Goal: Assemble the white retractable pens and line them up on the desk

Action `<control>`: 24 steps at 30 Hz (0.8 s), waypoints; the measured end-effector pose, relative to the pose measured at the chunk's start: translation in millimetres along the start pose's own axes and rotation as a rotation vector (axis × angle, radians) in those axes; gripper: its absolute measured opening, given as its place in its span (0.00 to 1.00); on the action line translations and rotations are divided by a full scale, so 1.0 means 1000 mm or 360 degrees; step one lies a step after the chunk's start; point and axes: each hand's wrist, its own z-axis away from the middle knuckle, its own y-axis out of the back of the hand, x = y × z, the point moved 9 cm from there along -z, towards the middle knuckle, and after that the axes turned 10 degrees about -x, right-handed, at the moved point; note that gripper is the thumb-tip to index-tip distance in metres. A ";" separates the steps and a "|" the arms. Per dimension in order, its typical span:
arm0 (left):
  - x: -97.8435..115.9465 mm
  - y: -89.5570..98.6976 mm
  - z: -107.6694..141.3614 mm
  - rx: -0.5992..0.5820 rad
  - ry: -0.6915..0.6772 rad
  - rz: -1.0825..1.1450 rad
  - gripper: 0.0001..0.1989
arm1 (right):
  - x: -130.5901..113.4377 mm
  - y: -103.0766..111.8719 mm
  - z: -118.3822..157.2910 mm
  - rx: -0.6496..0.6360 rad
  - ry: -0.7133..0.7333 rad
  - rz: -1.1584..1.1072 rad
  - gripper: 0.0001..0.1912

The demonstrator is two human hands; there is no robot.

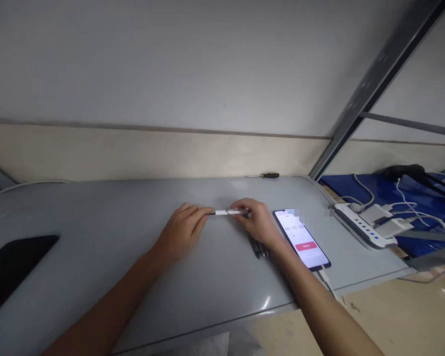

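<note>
A thin white pen-like stick (222, 212) lies crosswise between my two hands, just over the grey table (133, 287). My left hand (183, 227) is closed on its dark left end, fingers pinched together. At the other end, the fingers of my right hand (255, 220) are closed round the stick. Several dark, slim items (258, 249) rest on the table below my right hand, partly hidden by the wrist; their kind is too small to tell.
Right of my right forearm lies a lit phone (306, 242) with a cable. Beyond it is a white power strip (363, 225) with plugs. A screwdriver (270, 175) lies by the wall, a black flat object (15, 267) at left. A metal post (356, 109) rises at right.
</note>
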 end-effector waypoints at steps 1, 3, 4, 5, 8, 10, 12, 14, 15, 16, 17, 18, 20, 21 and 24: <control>-0.001 0.000 0.000 0.0009 -0.0008 -0.0010 0.16 | 0.000 0.003 0.000 0.0038 0.0026 0.0106 0.08; -0.003 0.001 0.000 0.0040 -0.0007 -0.0022 0.16 | 0.002 0.006 0.001 0.0084 0.0049 0.0265 0.10; -0.005 0.002 0.000 0.0061 -0.0001 -0.0028 0.16 | 0.005 0.008 0.001 0.0106 0.0047 0.0311 0.10; -0.006 0.004 0.000 0.0085 0.0008 -0.0037 0.16 | 0.008 0.010 0.001 0.0136 0.0032 0.0325 0.10; -0.008 0.008 0.000 0.0161 0.0040 -0.0080 0.15 | 0.022 0.020 0.003 0.0283 -0.0114 0.0098 0.08; -0.009 0.010 0.001 0.0190 0.0061 -0.0092 0.15 | 0.036 0.020 0.004 0.0332 -0.0263 -0.0314 0.09; -0.009 0.010 0.001 0.0190 0.0065 -0.0090 0.15 | 0.045 0.013 0.003 0.0303 -0.0374 -0.0790 0.13; -0.007 0.009 0.000 0.0169 0.0043 -0.0088 0.15 | 0.046 0.005 0.002 0.0246 -0.0419 -0.1106 0.15; -0.007 0.008 0.000 0.0159 0.0032 -0.0086 0.15 | 0.046 0.003 0.002 0.0229 -0.0427 -0.1164 0.15; -0.007 0.007 0.000 0.0151 0.0021 -0.0084 0.15 | 0.045 0.003 0.002 0.0220 -0.0425 -0.1151 0.15; -0.007 0.006 0.000 0.0146 0.0019 -0.0081 0.15 | 0.043 0.004 0.002 0.0222 -0.0410 -0.1073 0.14; -0.007 0.006 -0.001 0.0140 0.0019 -0.0078 0.15 | 0.041 0.007 0.002 0.0230 -0.0379 -0.0941 0.13; -0.007 0.006 -0.001 0.0149 0.0027 -0.0078 0.15 | 0.032 0.014 0.003 0.0259 -0.0271 -0.0571 0.10; -0.007 0.007 0.000 0.0156 0.0032 -0.0080 0.15 | 0.026 0.017 0.003 0.0270 -0.0203 -0.0373 0.09; -0.009 0.009 0.000 0.0177 0.0059 -0.0090 0.15 | 0.009 0.018 0.003 0.0259 -0.0017 0.0115 0.09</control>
